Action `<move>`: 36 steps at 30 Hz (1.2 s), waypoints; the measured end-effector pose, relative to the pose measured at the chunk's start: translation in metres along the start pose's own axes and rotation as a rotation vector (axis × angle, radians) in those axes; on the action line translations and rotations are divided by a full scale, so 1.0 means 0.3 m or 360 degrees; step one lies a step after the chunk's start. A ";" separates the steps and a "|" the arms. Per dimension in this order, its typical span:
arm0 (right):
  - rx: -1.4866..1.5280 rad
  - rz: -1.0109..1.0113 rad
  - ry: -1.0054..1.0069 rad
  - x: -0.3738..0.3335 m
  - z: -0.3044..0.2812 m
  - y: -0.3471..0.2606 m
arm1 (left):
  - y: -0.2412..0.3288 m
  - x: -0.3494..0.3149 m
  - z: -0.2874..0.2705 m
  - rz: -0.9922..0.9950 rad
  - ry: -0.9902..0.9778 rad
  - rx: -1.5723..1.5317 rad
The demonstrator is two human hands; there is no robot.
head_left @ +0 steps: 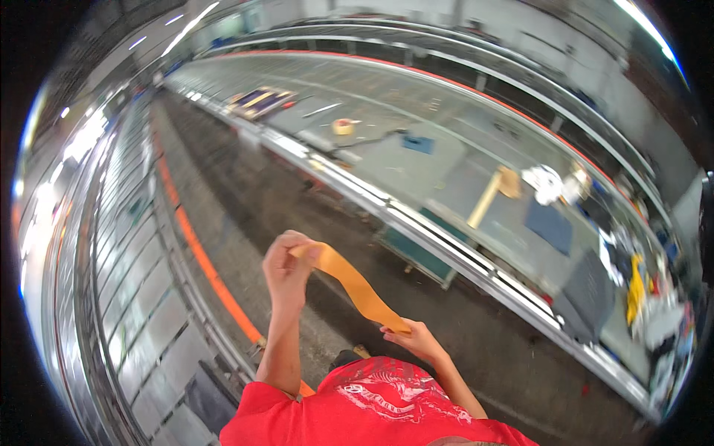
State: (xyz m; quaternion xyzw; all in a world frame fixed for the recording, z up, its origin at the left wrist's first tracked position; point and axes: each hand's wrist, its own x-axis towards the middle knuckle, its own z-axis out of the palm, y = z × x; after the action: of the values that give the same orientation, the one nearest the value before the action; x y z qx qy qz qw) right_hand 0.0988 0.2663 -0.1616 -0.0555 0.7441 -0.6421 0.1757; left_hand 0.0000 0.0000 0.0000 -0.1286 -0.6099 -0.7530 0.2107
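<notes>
A yellow-orange strip of tape or band stretches between my two hands above the aisle floor. My left hand is raised and pinches the strip's upper end. Lower and to the right, my right hand grips the other end. The strip curves slightly and slants down from left to right. Neither hand touches a table. Whether the strip is sticky cannot be told.
A long grey table with a metal rail runs along the right, bearing a tape roll, a blue cloth piece and piled cloths and bags. A second table with an orange edge strip lies left.
</notes>
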 end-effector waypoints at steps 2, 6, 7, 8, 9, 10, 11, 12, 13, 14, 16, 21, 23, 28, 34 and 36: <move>-0.0126 0.0045 -0.0298 0.137 0.061 -0.033 | 0.094 0.044 -0.243 0.0126 0.0436 0.0235; -0.0019 0.0020 -0.0787 0.362 0.108 -0.086 | 0.170 -0.004 -0.550 0.0269 0.1034 0.0403; 0.0037 0.0027 -0.0909 0.433 0.117 -0.109 | 0.164 -0.006 -0.610 0.0252 0.1127 0.0394; 0.0131 0.0065 -0.0981 0.510 0.132 -0.141 | 0.155 -0.006 -0.665 0.0235 0.1218 0.0382; 0.0223 0.0048 -0.1077 0.594 0.143 -0.150 | 0.141 0.003 -0.719 0.0221 0.1297 0.0362; 0.0212 0.0083 -0.1146 0.682 0.162 -0.169 | 0.136 0.018 -0.770 0.0217 0.1384 0.0389; 0.0201 0.0118 -0.1211 0.767 0.180 -0.195 | 0.132 0.045 -0.814 0.0222 0.1459 0.0359; 0.0168 0.0048 -0.1270 0.856 0.197 -0.230 | 0.122 0.081 -0.858 0.0235 0.1529 0.0319; 0.0171 0.0039 -0.1326 0.943 0.219 -0.274 | 0.118 0.122 -0.899 0.0259 0.1596 0.0284; 0.0174 0.0031 -0.1378 1.026 0.242 -0.317 | 0.109 0.163 -0.944 0.0281 0.1665 0.0282; 0.0258 0.0008 -0.1368 1.201 0.290 -0.363 | 0.084 0.286 -1.033 0.0347 0.1768 0.0249; 0.0576 0.0026 -0.1075 1.638 0.411 -0.434 | -0.024 0.624 -1.243 0.0369 0.1717 0.0138; 0.0782 0.0017 -0.0908 1.766 0.487 -0.548 | -0.041 0.742 -1.322 0.0353 0.1675 0.0130; 0.0693 0.0180 -0.0840 2.152 0.612 -0.553 | -0.155 0.939 -1.509 0.0346 0.1687 0.0192; 0.0906 0.0451 -0.1091 2.482 1.005 -0.618 | -0.278 0.924 -1.906 0.0315 0.2079 0.0290; 0.0846 0.0493 -0.1095 2.601 1.135 -0.627 | -0.337 0.949 -2.065 0.0286 0.2194 0.0294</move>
State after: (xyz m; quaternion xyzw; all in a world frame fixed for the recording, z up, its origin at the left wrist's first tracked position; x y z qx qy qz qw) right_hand -0.5421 -0.3247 -0.1653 -0.1064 0.4515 -0.7212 0.5146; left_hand -0.2588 -0.6316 -0.0972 0.3468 -0.3857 -0.5877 0.6210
